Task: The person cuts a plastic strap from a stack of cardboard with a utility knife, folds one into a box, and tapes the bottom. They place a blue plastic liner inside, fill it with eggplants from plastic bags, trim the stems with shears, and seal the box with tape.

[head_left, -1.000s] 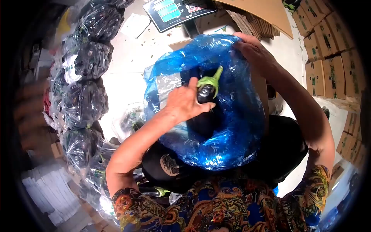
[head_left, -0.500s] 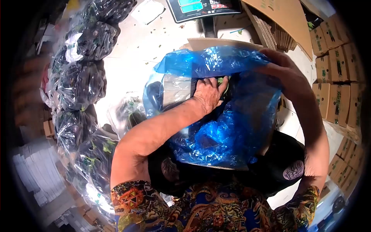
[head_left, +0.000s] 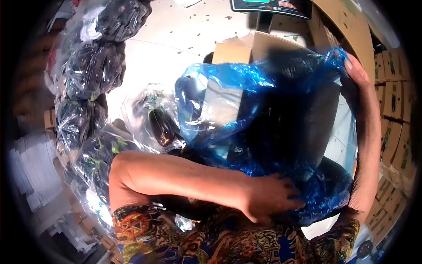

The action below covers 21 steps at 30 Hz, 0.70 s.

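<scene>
A blue plastic bag [head_left: 259,77] lines a cardboard box [head_left: 233,52] in front of my lap. My right hand [head_left: 358,70] pinches the bag's rim at its far right corner and holds it up. Across the near side reaches my left arm. My left hand [head_left: 272,198] lies over the crumpled near edge of the blue plastic, slightly blurred, fingers spread. Deep shadow hides what is inside the box. Left of it, a dark eggplant [head_left: 161,128] shows in a clear plastic bag [head_left: 138,103].
Clear bags of dark eggplants [head_left: 94,66] line the left side. A digital scale [head_left: 272,6] stands beyond the box. Stacked cartons [head_left: 391,97] rise at the right, beside flattened cardboard [head_left: 351,26]. Green scraps litter the tiled floor [head_left: 167,39].
My left hand has come out of the bag's inside to its near edge. My right hand has moved right, stretching the rim outward. The view has shifted too.
</scene>
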Each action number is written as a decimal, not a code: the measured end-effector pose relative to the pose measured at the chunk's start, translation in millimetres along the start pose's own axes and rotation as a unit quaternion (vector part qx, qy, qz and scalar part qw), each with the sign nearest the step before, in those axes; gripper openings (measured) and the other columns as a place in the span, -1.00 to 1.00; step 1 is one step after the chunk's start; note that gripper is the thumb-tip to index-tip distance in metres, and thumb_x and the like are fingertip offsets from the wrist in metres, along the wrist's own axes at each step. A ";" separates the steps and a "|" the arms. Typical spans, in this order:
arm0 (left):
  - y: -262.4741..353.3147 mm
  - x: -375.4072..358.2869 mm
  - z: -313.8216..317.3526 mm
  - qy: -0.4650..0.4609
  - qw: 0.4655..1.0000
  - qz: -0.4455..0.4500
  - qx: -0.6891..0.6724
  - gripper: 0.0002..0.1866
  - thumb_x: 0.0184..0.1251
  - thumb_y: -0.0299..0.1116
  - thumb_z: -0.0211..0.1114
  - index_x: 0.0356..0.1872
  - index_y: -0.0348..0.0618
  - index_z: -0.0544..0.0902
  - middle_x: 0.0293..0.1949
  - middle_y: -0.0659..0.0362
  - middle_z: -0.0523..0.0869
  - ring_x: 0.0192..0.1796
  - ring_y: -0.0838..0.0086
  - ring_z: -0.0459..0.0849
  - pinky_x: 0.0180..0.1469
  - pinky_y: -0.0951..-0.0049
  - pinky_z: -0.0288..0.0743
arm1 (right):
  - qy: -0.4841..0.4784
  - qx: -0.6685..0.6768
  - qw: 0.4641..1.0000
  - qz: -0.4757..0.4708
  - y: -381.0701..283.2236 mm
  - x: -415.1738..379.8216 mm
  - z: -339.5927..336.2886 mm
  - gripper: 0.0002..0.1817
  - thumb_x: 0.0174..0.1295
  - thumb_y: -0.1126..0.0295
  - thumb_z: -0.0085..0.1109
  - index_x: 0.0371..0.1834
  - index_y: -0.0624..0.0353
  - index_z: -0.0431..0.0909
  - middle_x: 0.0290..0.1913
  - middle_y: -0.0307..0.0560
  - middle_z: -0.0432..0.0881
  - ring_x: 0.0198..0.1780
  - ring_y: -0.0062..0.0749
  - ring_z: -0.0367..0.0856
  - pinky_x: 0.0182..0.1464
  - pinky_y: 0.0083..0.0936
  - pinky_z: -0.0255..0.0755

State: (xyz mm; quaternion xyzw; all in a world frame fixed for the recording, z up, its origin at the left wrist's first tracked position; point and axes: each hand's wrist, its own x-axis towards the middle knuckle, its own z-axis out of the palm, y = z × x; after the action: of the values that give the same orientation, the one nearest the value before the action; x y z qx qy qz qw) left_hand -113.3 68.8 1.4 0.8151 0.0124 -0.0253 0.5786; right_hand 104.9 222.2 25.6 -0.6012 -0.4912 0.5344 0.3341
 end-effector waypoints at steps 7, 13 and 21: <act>30.2 -78.6 -40.5 0.241 0.966 -0.094 -0.012 -0.49 0.34 -0.38 0.22 0.30 -0.22 0.40 0.25 -0.02 0.52 0.27 0.24 0.50 0.25 0.21 0.44 | 0.109 -0.036 0.993 0.018 105.1 65.2 -90.0 -0.64 0.38 0.31 0.09 0.19 0.18 0.53 -0.07 -0.22 0.63 -0.09 -0.56 0.55 -0.01 -0.66 0.42; -88.2 -275.2 37.5 0.838 0.412 -0.322 -0.157 -0.72 0.38 -0.29 0.24 0.02 -0.18 0.62 -0.18 0.19 0.70 -0.12 0.51 0.64 -0.02 0.47 0.50 | 0.190 -0.377 0.870 -0.253 107.7 45.2 -115.0 -0.61 0.44 0.39 0.02 0.29 0.27 0.43 0.18 -0.02 0.54 0.11 -0.37 0.54 0.16 -0.49 0.41; -218.2 -289.6 160.6 0.558 0.286 -0.778 0.044 0.05 -0.09 0.23 0.50 0.35 -0.19 0.24 0.18 -0.24 0.49 0.20 -0.12 0.51 0.22 0.01 0.40 | -0.316 -0.475 0.743 -0.351 3.1 -78.3 99.3 -0.65 0.12 0.57 0.17 0.02 0.17 0.55 0.04 0.14 0.61 -0.03 -0.01 0.64 0.01 -0.25 0.55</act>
State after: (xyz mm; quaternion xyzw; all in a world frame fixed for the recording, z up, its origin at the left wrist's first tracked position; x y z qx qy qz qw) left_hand -417.6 -8.1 -241.0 0.2626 0.9594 -0.0036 0.1030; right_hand 13.4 134.9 27.0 -0.2639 -0.9351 0.2366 -0.0050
